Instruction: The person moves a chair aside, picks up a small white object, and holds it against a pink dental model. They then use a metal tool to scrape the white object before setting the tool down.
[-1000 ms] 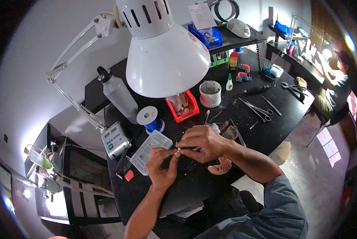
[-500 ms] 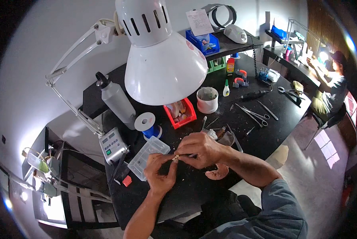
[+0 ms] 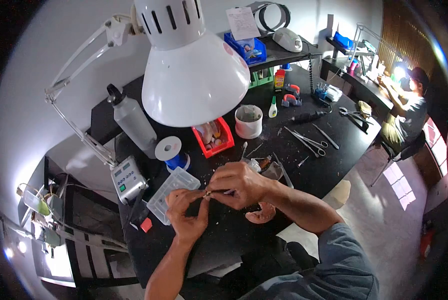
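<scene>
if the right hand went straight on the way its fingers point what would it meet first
Likely the small pale piece at the end of the right hand, then the left hand; they sit so close that depth is unclear.

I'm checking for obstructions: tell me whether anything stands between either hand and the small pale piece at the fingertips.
Nothing visible does: the left hand pinches the small pale piece, and the right hand reaches right up to it. The clear plastic box lies beyond the left hand, out of the way.
</scene>
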`<state>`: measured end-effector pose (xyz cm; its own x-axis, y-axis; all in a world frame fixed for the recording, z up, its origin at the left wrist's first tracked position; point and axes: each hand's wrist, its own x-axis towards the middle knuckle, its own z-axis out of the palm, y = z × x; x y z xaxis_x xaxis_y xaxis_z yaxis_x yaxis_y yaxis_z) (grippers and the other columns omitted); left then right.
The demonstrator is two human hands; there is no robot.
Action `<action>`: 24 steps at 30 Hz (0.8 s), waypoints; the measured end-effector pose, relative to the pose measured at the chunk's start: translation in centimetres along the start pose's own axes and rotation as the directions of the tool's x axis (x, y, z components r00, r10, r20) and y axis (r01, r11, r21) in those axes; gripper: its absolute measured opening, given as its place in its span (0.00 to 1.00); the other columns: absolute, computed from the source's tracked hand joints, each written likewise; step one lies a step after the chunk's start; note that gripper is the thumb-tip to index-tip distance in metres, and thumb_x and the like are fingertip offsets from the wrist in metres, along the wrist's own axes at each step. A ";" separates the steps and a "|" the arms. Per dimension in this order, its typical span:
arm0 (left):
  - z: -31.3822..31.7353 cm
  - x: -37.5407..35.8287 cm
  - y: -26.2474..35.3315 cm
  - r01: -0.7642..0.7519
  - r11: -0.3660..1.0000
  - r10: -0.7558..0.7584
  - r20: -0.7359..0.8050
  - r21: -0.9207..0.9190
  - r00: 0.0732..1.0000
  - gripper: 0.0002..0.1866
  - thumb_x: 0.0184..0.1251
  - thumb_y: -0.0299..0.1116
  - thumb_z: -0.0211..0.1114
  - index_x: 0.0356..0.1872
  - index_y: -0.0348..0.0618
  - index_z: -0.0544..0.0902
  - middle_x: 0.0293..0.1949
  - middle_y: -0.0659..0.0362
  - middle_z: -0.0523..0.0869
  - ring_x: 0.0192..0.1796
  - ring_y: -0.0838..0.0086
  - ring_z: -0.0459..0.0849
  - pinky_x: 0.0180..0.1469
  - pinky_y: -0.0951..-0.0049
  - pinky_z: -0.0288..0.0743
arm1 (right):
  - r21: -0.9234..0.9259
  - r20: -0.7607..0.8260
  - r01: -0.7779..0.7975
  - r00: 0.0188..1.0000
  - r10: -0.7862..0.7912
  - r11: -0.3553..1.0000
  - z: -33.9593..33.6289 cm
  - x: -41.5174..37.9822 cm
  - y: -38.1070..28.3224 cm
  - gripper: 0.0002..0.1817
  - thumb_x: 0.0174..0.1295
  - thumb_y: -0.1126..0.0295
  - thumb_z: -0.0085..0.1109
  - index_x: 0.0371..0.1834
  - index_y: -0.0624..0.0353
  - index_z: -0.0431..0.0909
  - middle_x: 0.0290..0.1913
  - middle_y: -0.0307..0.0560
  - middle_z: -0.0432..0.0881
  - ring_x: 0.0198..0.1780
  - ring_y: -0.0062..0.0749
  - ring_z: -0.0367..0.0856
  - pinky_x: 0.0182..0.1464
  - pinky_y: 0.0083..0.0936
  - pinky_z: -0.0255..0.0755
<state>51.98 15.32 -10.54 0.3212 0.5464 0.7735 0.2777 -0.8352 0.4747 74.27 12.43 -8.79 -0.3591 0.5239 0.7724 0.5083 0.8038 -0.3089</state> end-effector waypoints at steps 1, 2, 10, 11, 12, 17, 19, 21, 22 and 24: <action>0.0 -0.1 0.0 0.013 1.000 -0.013 0.003 -0.004 1.000 0.11 0.54 0.24 0.83 0.39 0.46 0.94 0.38 0.58 0.95 0.44 0.63 0.88 0.54 0.63 0.75 | 0.001 -0.012 0.006 1.000 -0.006 1.000 0.2 0.0 0.1 0.10 0.56 0.76 0.78 0.41 0.59 0.90 0.39 0.46 0.89 0.40 0.43 0.91 0.40 0.36 0.85; 0.1 -0.2 -0.1 0.023 1.000 -0.023 0.004 -0.007 1.000 0.11 0.54 0.24 0.83 0.39 0.46 0.94 0.38 0.59 0.95 0.44 0.63 0.88 0.54 0.63 0.74 | 0.042 0.011 -0.020 1.000 0.019 0.999 0.2 0.0 0.1 0.09 0.59 0.73 0.75 0.42 0.61 0.88 0.39 0.49 0.89 0.41 0.50 0.90 0.41 0.42 0.83; 0.0 -0.2 0.0 0.064 0.998 -0.064 0.005 -0.022 0.998 0.12 0.53 0.24 0.84 0.40 0.47 0.95 0.38 0.60 0.95 0.44 0.64 0.87 0.55 0.63 0.74 | 0.008 0.028 -0.034 0.999 0.034 0.999 0.1 0.0 0.1 0.10 0.58 0.72 0.76 0.42 0.59 0.88 0.39 0.49 0.89 0.42 0.49 0.91 0.43 0.40 0.85; 0.0 -0.3 -0.2 0.061 0.998 -0.061 0.008 -0.018 0.998 0.12 0.53 0.24 0.84 0.40 0.47 0.95 0.39 0.60 0.95 0.45 0.64 0.87 0.55 0.63 0.74 | -0.003 0.031 -0.041 0.999 0.041 0.999 0.1 0.0 0.1 0.10 0.58 0.72 0.76 0.42 0.59 0.88 0.40 0.49 0.90 0.42 0.49 0.91 0.43 0.40 0.85; 0.0 -0.3 -0.4 0.059 0.998 -0.058 0.011 -0.017 0.998 0.12 0.53 0.24 0.84 0.40 0.47 0.95 0.39 0.60 0.95 0.45 0.63 0.87 0.55 0.62 0.74 | -0.015 0.035 -0.050 0.998 0.051 0.999 0.1 -0.1 0.1 0.10 0.58 0.72 0.76 0.43 0.59 0.89 0.40 0.49 0.90 0.42 0.49 0.92 0.44 0.41 0.85; -0.2 -0.1 -0.7 0.023 0.999 -0.022 -0.033 0.028 0.999 0.13 0.53 0.24 0.83 0.40 0.48 0.94 0.39 0.61 0.95 0.45 0.63 0.87 0.56 0.62 0.73 | -0.118 -0.034 -0.054 0.998 0.050 0.992 -0.6 0.2 0.4 0.16 0.57 0.73 0.76 0.50 0.58 0.89 0.53 0.51 0.88 0.53 0.48 0.89 0.51 0.42 0.85; -0.3 -0.1 -0.9 0.011 0.999 -0.009 -0.073 0.038 0.997 0.12 0.53 0.24 0.83 0.40 0.47 0.94 0.38 0.61 0.94 0.46 0.63 0.87 0.56 0.62 0.73 | -0.191 -0.115 -0.104 0.990 0.083 0.976 -1.4 0.8 -0.3 0.19 0.57 0.73 0.76 0.53 0.58 0.89 0.59 0.52 0.85 0.59 0.50 0.86 0.55 0.42 0.84; -0.3 -0.1 -1.2 0.000 0.999 0.004 -0.128 0.035 0.992 0.12 0.53 0.24 0.82 0.39 0.47 0.93 0.38 0.61 0.93 0.45 0.63 0.87 0.56 0.62 0.73 | -0.236 -0.181 -0.136 0.979 0.094 0.962 -1.3 0.4 0.3 0.29 0.56 0.74 0.76 0.65 0.55 0.85 0.69 0.56 0.78 0.67 0.55 0.80 0.65 0.50 0.78; -0.4 0.0 -1.2 -0.004 0.999 0.009 -0.147 0.036 0.989 0.12 0.53 0.23 0.82 0.39 0.47 0.93 0.37 0.61 0.93 0.45 0.63 0.87 0.56 0.62 0.72 | -0.267 -0.231 -0.158 0.968 0.096 0.951 -1.4 0.6 0.1 0.31 0.56 0.74 0.77 0.67 0.54 0.84 0.70 0.56 0.77 0.69 0.56 0.79 0.67 0.53 0.76; -0.5 0.1 -1.3 -0.012 0.999 0.019 -0.185 0.037 0.983 0.11 0.53 0.23 0.81 0.39 0.47 0.93 0.37 0.61 0.93 0.45 0.63 0.86 0.56 0.62 0.72 | -0.346 -0.285 -0.173 0.956 0.073 0.922 -1.7 0.6 0.1 0.40 0.55 0.72 0.78 0.75 0.51 0.77 0.78 0.59 0.70 0.73 0.58 0.74 0.74 0.60 0.67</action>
<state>51.18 16.39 -10.84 0.1535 0.5096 0.8466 0.3072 -0.8389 0.4493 75.40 12.37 -7.41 -0.0830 0.4788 0.8740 0.8017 0.5530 -0.2268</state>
